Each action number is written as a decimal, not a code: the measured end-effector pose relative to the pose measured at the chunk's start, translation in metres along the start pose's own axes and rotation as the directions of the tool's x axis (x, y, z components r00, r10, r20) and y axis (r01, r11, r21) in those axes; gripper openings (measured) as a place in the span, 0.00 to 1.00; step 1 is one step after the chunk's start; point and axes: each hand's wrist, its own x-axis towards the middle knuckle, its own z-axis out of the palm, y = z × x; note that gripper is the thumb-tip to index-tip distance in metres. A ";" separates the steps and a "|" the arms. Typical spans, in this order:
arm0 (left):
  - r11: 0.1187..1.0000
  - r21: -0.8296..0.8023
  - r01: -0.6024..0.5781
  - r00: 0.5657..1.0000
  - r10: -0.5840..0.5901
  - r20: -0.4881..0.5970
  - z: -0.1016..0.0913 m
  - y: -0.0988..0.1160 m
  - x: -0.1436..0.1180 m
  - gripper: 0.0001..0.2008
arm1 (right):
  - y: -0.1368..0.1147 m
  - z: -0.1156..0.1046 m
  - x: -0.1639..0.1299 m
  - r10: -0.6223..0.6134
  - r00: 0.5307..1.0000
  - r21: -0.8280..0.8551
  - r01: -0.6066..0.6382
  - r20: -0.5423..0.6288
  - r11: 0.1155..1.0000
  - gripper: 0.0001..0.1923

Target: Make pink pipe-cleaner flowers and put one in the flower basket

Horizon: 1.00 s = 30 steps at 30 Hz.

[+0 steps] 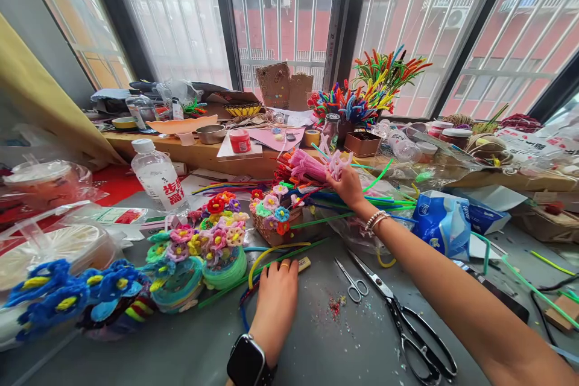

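My right hand (pixel 347 184) reaches far across the grey table and grips a bundle of pink pipe cleaners (pixel 312 166) lying on a heap of loose coloured ones. A bead bracelet circles that wrist. My left hand (pixel 277 289) rests knuckles-up on the table with its fingers curled, beside a yellow pipe cleaner (pixel 271 251) and a small yellow block (pixel 304 263). It wears a ring and a black smartwatch. Whether it grips anything I cannot tell.
Small scissors (pixel 354 283) and large black-handled scissors (pixel 402 319) lie between my arms. Pipe-cleaner flower baskets (pixel 217 241) and blue flowers (pixel 67 292) fill the left. A water bottle (pixel 158 176), a blue tissue pack (pixel 441 220) and a cluttered wooden sill (pixel 199 154) stand behind.
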 end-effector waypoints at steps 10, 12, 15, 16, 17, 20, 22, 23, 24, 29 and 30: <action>0.902 -0.424 -0.079 0.928 -0.089 -0.363 -0.052 0.002 0.009 0.13 | -0.007 -0.003 -0.008 0.046 0.999 0.088 -0.045 -0.010 0.995 0.08; 0.825 -0.537 -0.176 0.879 -0.113 -0.463 -0.068 0.011 0.024 0.12 | -0.009 -0.003 -0.007 0.043 0.999 0.105 -0.041 -0.011 0.994 0.09; 0.783 -0.560 -0.271 0.810 -0.129 -0.572 -0.088 0.023 0.060 0.15 | -0.011 -0.003 -0.006 0.043 0.999 0.119 -0.040 -0.015 0.992 0.09; 0.803 -0.533 -0.266 0.780 -0.145 -0.608 -0.093 0.025 0.074 0.15 | -0.011 -0.003 -0.006 0.043 0.999 0.122 -0.040 -0.017 0.992 0.08; 0.833 -0.500 -0.238 0.746 -0.172 -0.643 -0.099 0.025 0.087 0.15 | -0.011 -0.003 -0.006 0.042 0.999 0.125 -0.040 -0.019 0.991 0.07; 0.900 -0.409 -0.150 0.742 -0.171 -0.648 -0.112 0.016 0.122 0.16 | -0.012 -0.004 -0.006 0.039 0.999 0.133 -0.036 -0.022 0.990 0.05; 0.910 -0.407 -0.075 0.813 -0.181 -0.553 -0.119 0.006 0.138 0.17 | -0.012 -0.005 -0.006 0.043 0.999 0.138 -0.040 -0.022 0.990 0.05; 0.908 -0.413 -0.063 0.833 -0.181 -0.524 -0.122 0.000 0.143 0.18 | -0.012 -0.005 -0.006 0.048 0.999 0.140 -0.045 -0.022 0.989 0.04; 0.906 -0.420 -0.055 0.844 -0.182 -0.504 -0.125 -0.006 0.148 0.17 | -0.012 -0.004 -0.006 0.055 0.998 0.141 -0.051 -0.022 0.989 0.04; 0.864 -0.502 -0.049 0.890 -0.190 -0.414 -0.133 -0.029 0.162 0.17 | -0.013 -0.001 -0.004 0.093 0.995 0.147 -0.087 -0.034 0.985 0.04; 0.845 -0.533 -0.048 0.900 -0.195 -0.390 -0.133 -0.032 0.165 0.17 | -0.013 -0.001 -0.003 0.100 0.994 0.148 -0.093 -0.037 0.985 0.04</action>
